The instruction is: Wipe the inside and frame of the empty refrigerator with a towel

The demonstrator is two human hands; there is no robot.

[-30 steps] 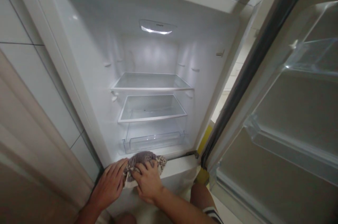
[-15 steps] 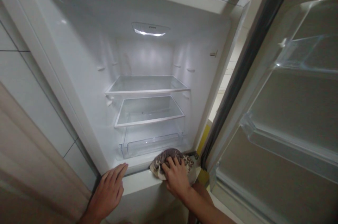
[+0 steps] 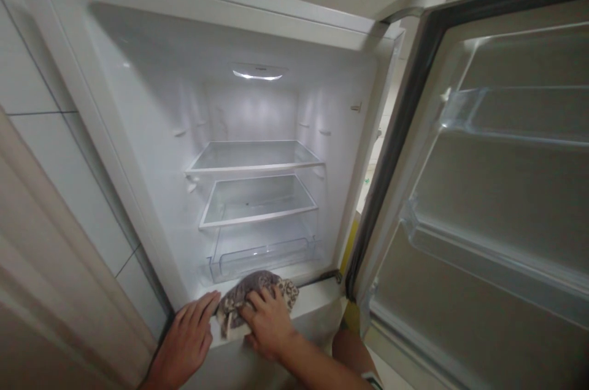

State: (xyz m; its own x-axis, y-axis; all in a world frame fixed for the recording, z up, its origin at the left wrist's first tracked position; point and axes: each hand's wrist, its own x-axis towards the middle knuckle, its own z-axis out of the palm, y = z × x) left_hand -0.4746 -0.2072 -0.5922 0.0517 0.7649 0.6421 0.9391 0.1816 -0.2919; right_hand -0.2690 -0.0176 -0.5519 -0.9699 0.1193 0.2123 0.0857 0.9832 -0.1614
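My right hand (image 3: 269,322) presses a crumpled, brown patterned cloth (image 3: 246,298) onto the ledge (image 3: 317,304) at the front bottom of the open fridge compartment. Its fingers curl over the cloth. Just left of the cloth, my left hand (image 3: 191,332) rests flat on the left end of that ledge, fingers stretched out and holding nothing. Behind the cloth stands a clear drawer (image 3: 267,255) at the bottom of the fridge.
Two glass shelves (image 3: 257,200) with white edges sit above the drawer, under a lit lamp (image 3: 257,74). To the right the fridge door (image 3: 497,181) hangs wide open, with clear door bins (image 3: 497,261). White wall tiles (image 3: 69,175) flank the left side.
My right hand has slid the cloth leftward along the ledge, close to my left hand. My left hand stays in place. The view has shifted slightly.
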